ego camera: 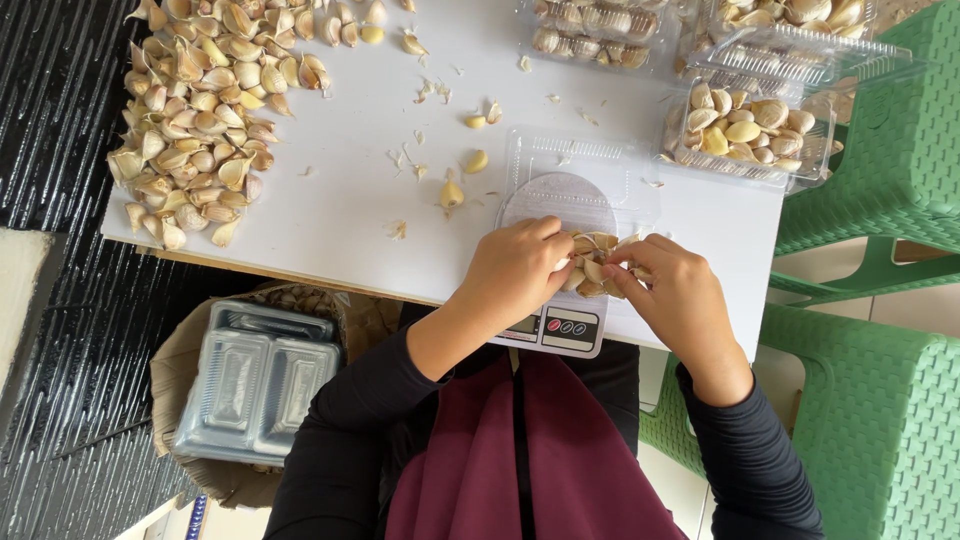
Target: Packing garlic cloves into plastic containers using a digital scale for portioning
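Your left hand is curled over the near left side of a small heap of garlic cloves, its grip closed down on them with the fingertips tucked out of sight. Your right hand comes in from the other side, thumb and fingers pinched together on the cloves at the heap's right edge, so both hands cup the same pile between them. That pile sits in a clear plastic clamshell tray resting on a small white kitchen scale, which stands at the near edge of the white bench, right in front of you; the tray's open lid lies back toward the far side. To your left on the bench lies a large loose mound of cloves, with stray cloves and bits of skin scattered between it and the scale. Filled clear trays stand at the far right corner. Below the bench's left side, a stack of empty trays sits in a sack, and green plastic stools stand to your right.
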